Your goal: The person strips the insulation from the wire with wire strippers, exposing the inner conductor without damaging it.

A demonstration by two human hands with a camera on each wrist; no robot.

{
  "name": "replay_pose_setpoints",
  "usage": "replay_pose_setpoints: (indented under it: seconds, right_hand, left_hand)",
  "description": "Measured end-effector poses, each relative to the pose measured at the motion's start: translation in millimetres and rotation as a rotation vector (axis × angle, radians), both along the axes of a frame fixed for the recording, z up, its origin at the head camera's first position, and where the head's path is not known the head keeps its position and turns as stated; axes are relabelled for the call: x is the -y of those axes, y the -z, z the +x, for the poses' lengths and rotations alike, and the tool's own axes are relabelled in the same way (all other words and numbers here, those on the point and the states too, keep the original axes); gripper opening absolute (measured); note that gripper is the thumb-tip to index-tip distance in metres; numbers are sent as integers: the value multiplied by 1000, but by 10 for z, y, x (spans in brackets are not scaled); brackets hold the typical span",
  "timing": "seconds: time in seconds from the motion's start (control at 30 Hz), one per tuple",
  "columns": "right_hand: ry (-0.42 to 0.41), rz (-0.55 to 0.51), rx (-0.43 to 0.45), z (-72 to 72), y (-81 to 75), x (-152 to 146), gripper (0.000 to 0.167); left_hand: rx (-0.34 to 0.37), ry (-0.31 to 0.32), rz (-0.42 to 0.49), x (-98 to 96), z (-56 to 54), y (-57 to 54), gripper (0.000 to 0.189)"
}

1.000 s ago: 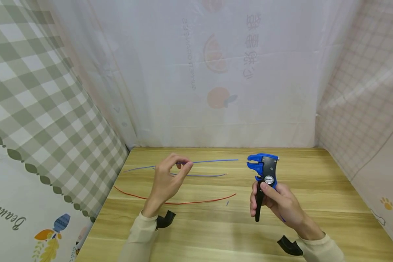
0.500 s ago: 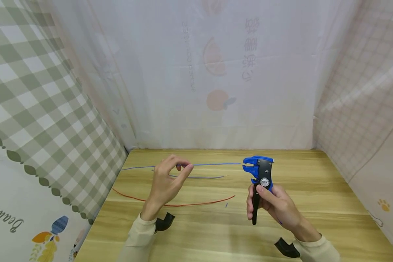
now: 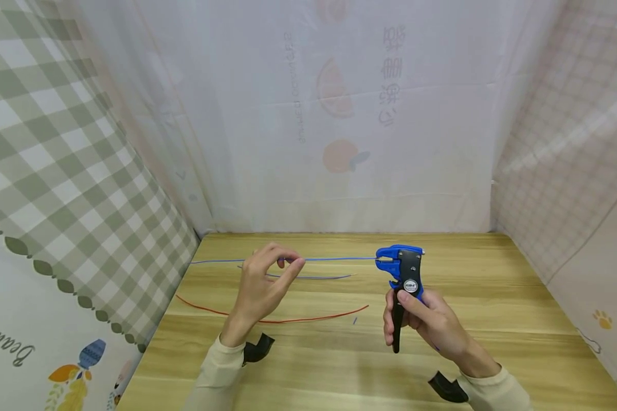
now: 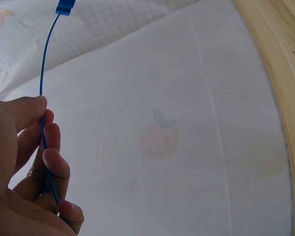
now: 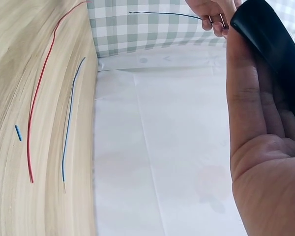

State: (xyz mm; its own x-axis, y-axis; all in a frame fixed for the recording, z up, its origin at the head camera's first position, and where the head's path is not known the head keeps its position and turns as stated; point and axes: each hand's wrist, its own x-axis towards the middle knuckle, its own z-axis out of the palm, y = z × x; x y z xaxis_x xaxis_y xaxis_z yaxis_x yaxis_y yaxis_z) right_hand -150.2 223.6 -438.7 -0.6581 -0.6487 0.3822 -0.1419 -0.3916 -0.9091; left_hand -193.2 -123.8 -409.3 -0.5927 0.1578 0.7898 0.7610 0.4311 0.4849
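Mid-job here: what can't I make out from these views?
Where the held blue wire ends at the wire stripper: too small, head view.
Most of it: cut off by top edge, left wrist view.
Part of the red wire: hidden by the left hand at its wrist, head view.

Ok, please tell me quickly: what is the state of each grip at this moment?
Left grip: closed, pinching a long blue wire.
Right grip: closed, holding the blue-and-black wire stripper by its handles.
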Motion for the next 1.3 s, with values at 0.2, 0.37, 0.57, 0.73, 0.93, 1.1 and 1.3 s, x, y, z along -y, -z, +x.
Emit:
replay_pose_setpoints:
  seconds: [0.2,0.37,0.57,0.73,0.93,1.1,1.3]
  right_hand:
    - [16,23,5,12,-7,4,41]
    - [24,44,9,16,-30,17,40]
    - [18,36,-3,16,-42,20,40]
    - [5,13,-11,15,-39,28,41]
    - [-7,-5,-7,19,-35,40,42]
    - [1,-15,-22,17,-25,42,40]
    - [-2,-23,-21,16,-18,36,40]
  left_hand:
    - [13,-7,-11,-14,29,-34,10]
    - [6,-11,-7,-29,63,-70,10]
    - [-10,-6,-15,-50,91,-109,11]
    - [-11,-7,-27,-75,91,-129,9]
    - [-26,-10,-47,-110,88,-137,9]
    - [-32,-8,-49,-122,79,-129,10]
    - [-32,4,-53,-129,70,-137,10]
